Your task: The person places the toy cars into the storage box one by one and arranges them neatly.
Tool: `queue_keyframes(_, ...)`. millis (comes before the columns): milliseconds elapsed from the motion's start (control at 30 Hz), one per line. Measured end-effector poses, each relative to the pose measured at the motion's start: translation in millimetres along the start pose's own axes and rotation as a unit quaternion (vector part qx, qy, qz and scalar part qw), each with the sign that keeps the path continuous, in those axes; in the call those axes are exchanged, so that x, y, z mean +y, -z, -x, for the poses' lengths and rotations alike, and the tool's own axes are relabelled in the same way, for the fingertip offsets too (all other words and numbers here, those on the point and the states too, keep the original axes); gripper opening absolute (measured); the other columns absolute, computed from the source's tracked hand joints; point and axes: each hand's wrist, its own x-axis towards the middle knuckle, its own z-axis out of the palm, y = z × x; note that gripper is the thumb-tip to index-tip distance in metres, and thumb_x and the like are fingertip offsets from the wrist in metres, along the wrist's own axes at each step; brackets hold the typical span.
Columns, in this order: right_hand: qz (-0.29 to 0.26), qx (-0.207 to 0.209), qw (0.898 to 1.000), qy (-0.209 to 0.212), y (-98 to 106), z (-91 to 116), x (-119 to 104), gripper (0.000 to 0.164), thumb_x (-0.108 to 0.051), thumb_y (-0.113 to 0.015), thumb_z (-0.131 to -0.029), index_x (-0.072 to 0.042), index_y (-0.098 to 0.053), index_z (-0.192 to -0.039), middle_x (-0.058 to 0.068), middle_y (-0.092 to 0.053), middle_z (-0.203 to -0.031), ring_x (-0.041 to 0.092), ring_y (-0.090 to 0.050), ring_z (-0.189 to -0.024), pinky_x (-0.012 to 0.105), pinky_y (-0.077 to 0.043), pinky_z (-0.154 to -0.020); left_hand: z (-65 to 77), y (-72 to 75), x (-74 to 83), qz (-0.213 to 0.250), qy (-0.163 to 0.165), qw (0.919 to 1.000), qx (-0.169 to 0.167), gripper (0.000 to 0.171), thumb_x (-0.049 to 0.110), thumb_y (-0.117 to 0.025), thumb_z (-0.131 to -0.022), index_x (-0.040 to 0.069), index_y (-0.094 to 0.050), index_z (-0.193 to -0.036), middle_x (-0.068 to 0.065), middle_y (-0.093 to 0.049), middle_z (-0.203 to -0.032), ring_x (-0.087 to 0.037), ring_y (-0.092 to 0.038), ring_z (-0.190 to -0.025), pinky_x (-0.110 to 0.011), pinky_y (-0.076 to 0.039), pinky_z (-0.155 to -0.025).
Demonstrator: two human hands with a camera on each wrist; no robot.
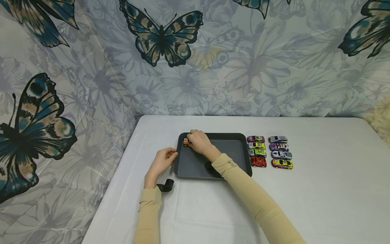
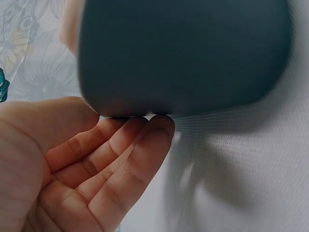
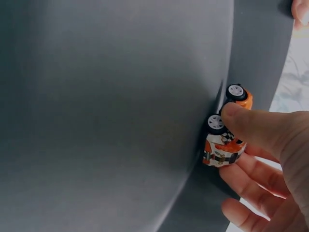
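White-covered table: dark gray tray; just right, eight toy cars, two columns.

In the head view, the right sleeve hides part of the tray's near rim, the right hand covers some of the orange car, and both sleeves leave by the bottom edge. The other cars' markings are too small to read. The right wrist view crops the left hand; the left wrist view, the tray's top.
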Motion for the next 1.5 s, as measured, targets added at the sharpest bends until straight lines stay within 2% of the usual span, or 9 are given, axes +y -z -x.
queue_keyframes(267, -0.002, 0.019, 1.0, -0.006, -2.0, 0.7, -1.8, 0.022, -0.017, -0.072, -0.082, -0.003, -0.066, -0.097, 0.011, -0.06, -0.091, 0.025, -0.058, -0.082, 0.035, -0.05, -0.071, -0.4, 0.3, -2.2, 0.004, -0.005, 1.0, -0.007, 0.024, 0.013, -0.057, -0.093, -0.004, -0.062, -0.109, -0.012, -0.065, -0.09, -0.018, -0.063, -0.072, -0.028, -0.051, -0.061)
queue_keyframes(667, 0.018, 0.019, 1.0, -0.014, -2.6, 2.1, -3.0, 0.021, -0.018, -0.071, -0.083, -0.005, -0.065, -0.097, 0.01, -0.06, -0.091, 0.024, -0.059, -0.082, 0.034, -0.05, -0.071, 0.4, 0.1, -0.7, 0.008, -0.003, 0.9999, -0.006, 0.024, 0.013, -0.058, -0.093, -0.005, -0.062, -0.108, -0.013, -0.065, -0.091, -0.017, -0.062, -0.069, -0.027, -0.05, -0.059)
queue_keyframes(900, 0.018, 0.039, 0.999, -0.011, -1.6, 4.2, -2.0, 0.022, -0.021, -0.071, -0.083, -0.006, -0.066, -0.098, 0.009, -0.059, -0.09, 0.023, -0.058, -0.082, 0.034, -0.05, -0.069, -1.1, -0.7, -2.5, 0.003, -0.01, 0.9999, -0.004, 0.023, 0.012, -0.057, -0.093, -0.005, -0.062, -0.108, -0.012, -0.066, -0.089, -0.016, -0.062, -0.067, -0.027, -0.05, -0.059)
queue_keyframes(1233, -0.023, 0.076, 0.997, -0.014, 20.3, 13.6, 5.6, 0.018, -0.017, -0.071, -0.083, -0.004, -0.066, -0.096, 0.008, -0.059, -0.089, 0.022, -0.058, -0.081, 0.034, -0.047, -0.067, -0.9, -0.3, -3.3, 0.003, -0.016, 0.9999, -0.002, 0.021, 0.009, -0.058, -0.092, -0.006, -0.063, -0.106, -0.012, -0.065, -0.086, -0.015, -0.06, -0.065, -0.025, -0.049, -0.057)
queue_keyframes(1500, -0.039, 0.136, 0.99, -0.007, 49.7, 33.1, 15.7, 0.02, -0.013, -0.072, -0.081, -0.001, -0.067, -0.097, 0.009, -0.062, -0.09, 0.023, -0.059, -0.081, 0.033, -0.047, -0.065, -1.7, -0.4, -4.0, 0.011, -0.016, 0.9998, -0.001, 0.021, 0.01, -0.059, -0.092, -0.006, -0.063, -0.105, -0.012, -0.065, -0.087, -0.018, -0.062, -0.069, -0.025, -0.05, -0.058)
